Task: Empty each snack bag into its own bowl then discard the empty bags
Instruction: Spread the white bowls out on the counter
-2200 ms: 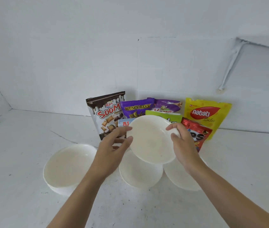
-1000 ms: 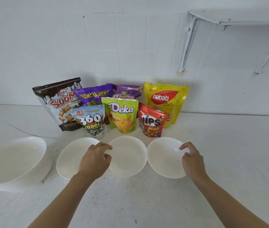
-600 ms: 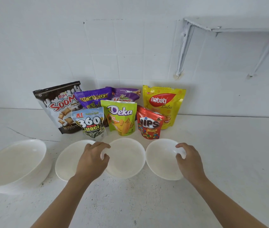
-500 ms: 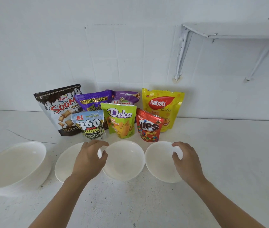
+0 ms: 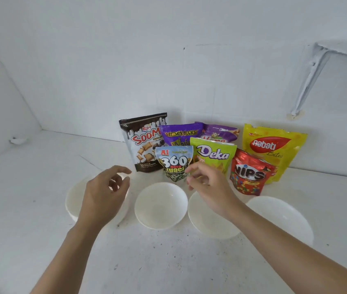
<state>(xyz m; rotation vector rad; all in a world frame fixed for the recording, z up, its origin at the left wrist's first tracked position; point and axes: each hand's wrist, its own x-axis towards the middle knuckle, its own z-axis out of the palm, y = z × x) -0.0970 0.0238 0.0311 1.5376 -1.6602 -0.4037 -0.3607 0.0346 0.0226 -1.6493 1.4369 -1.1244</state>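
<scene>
Head cam. Landmark is the green bag (image 5: 213, 153), upright in the front row of a bag cluster on the white counter (image 5: 168, 262).

Bags relative to the green bag:
- small blue-topped bag (image 5: 173, 162): just left, edges overlapping
- red bag (image 5: 249, 172): just right
- brown bag (image 5: 143, 143): behind, far left
- purple bag (image 5: 179, 134): behind-left
- second purple bag (image 5: 219, 132): directly behind
- yellow bag (image 5: 272, 149): behind-right, by the wall (image 5: 126, 71)

All seven stand upright.

Four white bowls sit in a row in front of the green bag, with nothing in the parts that show:
- first bowl (image 5: 73, 200): far left, mostly under the left hand
- second bowl (image 5: 161, 205): front-left
- third bowl (image 5: 208, 221): straight in front, partly under the right wrist
- fourth bowl (image 5: 280, 217): front-right, nearer than the red bag

Left hand (image 5: 104, 194): above the first bowl, well left of the green bag, fingers loosely curled, holding nothing.

Right hand (image 5: 206, 183): covering the green bag's lower-left corner, fingers loosely curled, nothing gripped. Its fingertips are at the blue-topped bag's right edge; I can't tell if they touch it.
</scene>
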